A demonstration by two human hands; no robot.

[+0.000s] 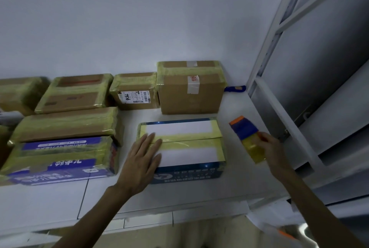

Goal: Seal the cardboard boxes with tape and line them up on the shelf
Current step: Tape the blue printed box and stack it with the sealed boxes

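Observation:
A blue and white box (191, 148) lies on the white shelf (235, 184), its top seam covered with yellowish tape. My left hand (141, 160) rests flat on the box's left end, fingers straight. To the right of the box, my right hand (273, 148) grips a tape dispenser (248, 140) with a blue and orange body and a yellowish tape roll, held just above the shelf. Taped brown boxes stand behind: a tall one (191, 88) and a smaller labelled one (135, 92).
More taped boxes fill the left side: a blue printed box (60, 158), a flat brown box (65, 124) and another brown box (75, 92). A blue tool (234, 88) lies by the wall. A grey metal shelf frame (289, 120) bounds the right side.

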